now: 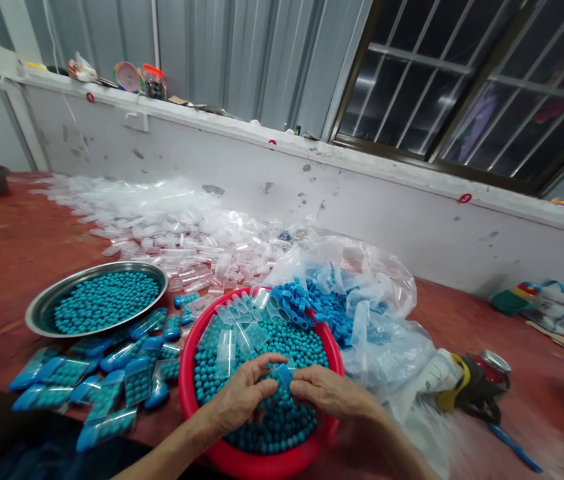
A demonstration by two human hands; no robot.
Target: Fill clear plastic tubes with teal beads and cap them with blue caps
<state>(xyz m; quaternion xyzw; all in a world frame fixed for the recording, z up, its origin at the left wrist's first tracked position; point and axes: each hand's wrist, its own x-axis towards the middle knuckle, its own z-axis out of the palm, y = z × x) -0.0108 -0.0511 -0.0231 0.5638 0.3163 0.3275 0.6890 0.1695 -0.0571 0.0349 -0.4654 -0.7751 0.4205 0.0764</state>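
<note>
Over a red basin of teal beads, both of my hands meet at a small clear case with a blue cap. My left hand pinches the clear end between thumb and fingers. On the blue cap side, the fingertips of my right hand are closed on the cap. How full the case is, I cannot make out behind the fingers. Several open clear plastic cases lie on the beads just beyond my left hand. Loose blue caps are heaped at the basin's far right rim.
Left of the basin, capped bead-filled cases pile up beside a metal tray of beads. Many clear cases spread toward the wall. A plastic bag holds more caps. At right lie a tape dispenser and a blue pen.
</note>
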